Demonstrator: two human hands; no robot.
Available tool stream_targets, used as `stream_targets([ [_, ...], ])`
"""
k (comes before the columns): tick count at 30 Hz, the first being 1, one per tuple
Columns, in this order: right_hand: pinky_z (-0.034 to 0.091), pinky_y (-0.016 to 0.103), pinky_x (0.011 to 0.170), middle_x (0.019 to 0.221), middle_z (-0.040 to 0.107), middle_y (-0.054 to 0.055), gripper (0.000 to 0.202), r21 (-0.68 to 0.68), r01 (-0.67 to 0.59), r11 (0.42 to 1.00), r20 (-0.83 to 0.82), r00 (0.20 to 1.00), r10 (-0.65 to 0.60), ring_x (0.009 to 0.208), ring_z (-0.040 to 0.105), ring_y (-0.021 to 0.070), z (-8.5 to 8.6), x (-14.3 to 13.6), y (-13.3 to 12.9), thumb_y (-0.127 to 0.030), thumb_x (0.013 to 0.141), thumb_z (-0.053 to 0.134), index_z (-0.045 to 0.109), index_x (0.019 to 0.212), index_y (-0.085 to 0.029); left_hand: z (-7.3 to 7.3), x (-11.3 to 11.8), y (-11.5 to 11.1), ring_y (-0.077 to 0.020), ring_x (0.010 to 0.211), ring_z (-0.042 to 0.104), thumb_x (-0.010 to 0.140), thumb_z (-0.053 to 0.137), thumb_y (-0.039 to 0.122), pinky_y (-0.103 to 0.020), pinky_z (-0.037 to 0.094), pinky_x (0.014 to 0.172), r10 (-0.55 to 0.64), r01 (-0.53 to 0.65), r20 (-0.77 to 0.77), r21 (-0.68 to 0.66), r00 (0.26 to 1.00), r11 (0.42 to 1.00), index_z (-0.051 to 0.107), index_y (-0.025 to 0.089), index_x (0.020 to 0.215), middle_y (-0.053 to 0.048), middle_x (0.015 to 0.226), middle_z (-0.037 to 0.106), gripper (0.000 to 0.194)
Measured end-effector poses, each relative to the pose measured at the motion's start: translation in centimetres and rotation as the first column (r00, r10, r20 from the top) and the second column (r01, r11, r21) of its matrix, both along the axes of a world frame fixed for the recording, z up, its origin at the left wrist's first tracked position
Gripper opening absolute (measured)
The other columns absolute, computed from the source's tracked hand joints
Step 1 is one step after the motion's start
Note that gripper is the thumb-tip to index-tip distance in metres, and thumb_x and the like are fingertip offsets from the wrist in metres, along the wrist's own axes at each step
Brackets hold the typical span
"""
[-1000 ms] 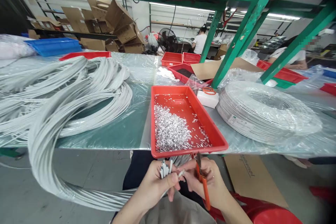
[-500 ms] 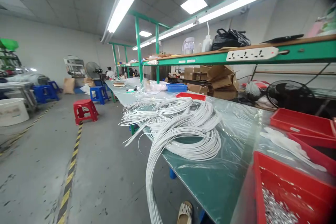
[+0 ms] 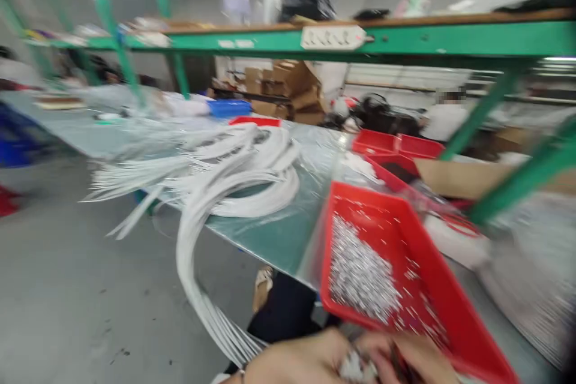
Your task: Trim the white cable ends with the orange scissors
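Observation:
At the bottom edge my left hand (image 3: 299, 361) is closed, its fingers curled and blurred. My right hand (image 3: 420, 357) is also closed, right beside it. Small whitish, shiny bits (image 3: 355, 367) show between the two hands, too smeared to name. Just beyond the hands lies a red tray (image 3: 407, 216) with a heap of small silvery metal pieces (image 3: 362, 270) along its left side. A thick bundle of white cables (image 3: 191, 252) hangs off the table in an arc and runs down to my left wrist. Further along, it joins large coils of white cable (image 3: 270, 192) on the table.
Plastic film covers the green table (image 3: 274, 240). More red trays (image 3: 373, 141) and a cardboard piece (image 3: 450, 177) stand beyond the metal pieces. A green slanted post (image 3: 517, 174) and a plastic bag (image 3: 535, 252) are on the right. Across the back, another person (image 3: 445, 120) is visible.
The view has swung right and down. Both my hands have come into view at the bottom, and the red tray with metal pieces now sits nearer the middle.

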State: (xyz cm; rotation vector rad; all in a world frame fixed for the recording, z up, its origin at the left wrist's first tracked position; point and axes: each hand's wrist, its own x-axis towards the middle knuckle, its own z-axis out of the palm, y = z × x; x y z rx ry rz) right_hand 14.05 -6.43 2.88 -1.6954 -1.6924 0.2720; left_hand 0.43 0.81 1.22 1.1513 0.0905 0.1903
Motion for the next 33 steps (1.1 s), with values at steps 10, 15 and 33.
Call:
stream_targets([
  [10, 0.040, 0.028, 0.054, 0.062, 0.057, 0.001, 0.014, 0.004, 0.487, 0.874, 0.077, 0.871, -0.486, 0.054, 0.055, 0.0188, 4.7, 5.7, -1.9, -0.023, 0.080, 0.048, 0.056, 0.091, -0.018, -0.4, 0.7, -0.6, -0.0054, 0.042, 0.033, 0.075, 0.058, 0.050, -0.019, 0.026, 0.043, 0.288, -0.275, -0.101, 0.122, 0.952, 0.954, 0.067, 0.013, 0.073, 0.002, 0.052, 0.049, 0.038],
  [15, 0.047, 0.032, 0.081, 0.109, 0.058, 0.013, 0.055, -0.086, 0.233, 0.969, -0.247, 0.937, -0.248, 0.095, 0.058, 0.0215, 3.6, 3.4, -5.1, -0.024, 0.079, 0.049, 0.030, 0.129, -0.013, 0.1, 0.3, -0.8, -0.0093, 0.053, 0.046, 0.077, 0.058, 0.045, -0.021, 0.038, 0.051, 0.305, -0.299, -0.081, 0.083, 0.949, 0.951, 0.068, 0.012, 0.077, -0.001, 0.060, 0.054, 0.034],
  [33, 0.043, 0.026, 0.055, 0.066, 0.055, -0.002, 0.046, -0.570, 0.094, 0.816, -0.003, 0.993, -0.117, 0.061, 0.052, 0.0173, 5.5, -1.2, -8.1, -0.014, 0.065, 0.057, 0.052, 0.110, -0.020, 0.7, 0.1, -1.3, -0.0044, 0.030, 0.033, 0.069, 0.066, 0.047, -0.016, 0.024, 0.034, 0.383, -0.370, -0.221, 0.099, 0.897, 0.924, 0.053, 0.015, 0.064, 0.007, 0.035, 0.046, 0.034],
])
